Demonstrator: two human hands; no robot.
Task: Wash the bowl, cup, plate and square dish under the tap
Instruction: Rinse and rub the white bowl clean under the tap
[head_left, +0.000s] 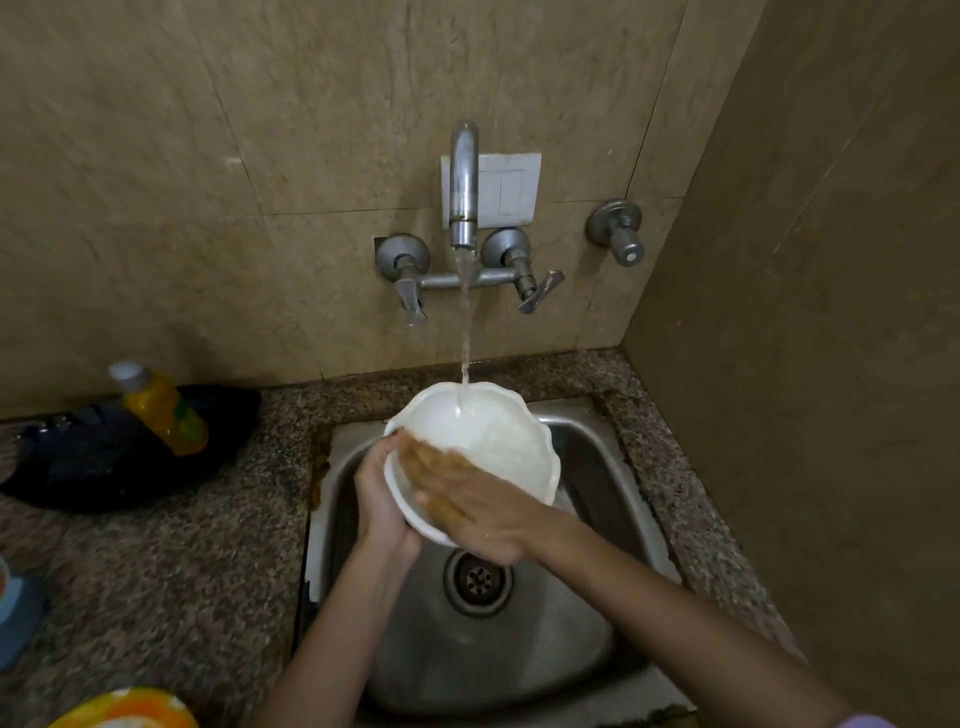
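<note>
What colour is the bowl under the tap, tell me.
The bowl is plain white, seen best in the head view.

glossy white ceramic bowl, brushed steel sink – dull metal tap, speckled granite counter

Both forearms are extending forward, the left rising from the bottom middle and the right crossing in from the lower right. The left hand is gripping the bowl by its left side, curled round the rim. The right hand is lying flat, its straight, blurred fingers pressing on the bowl's inside.
</note>
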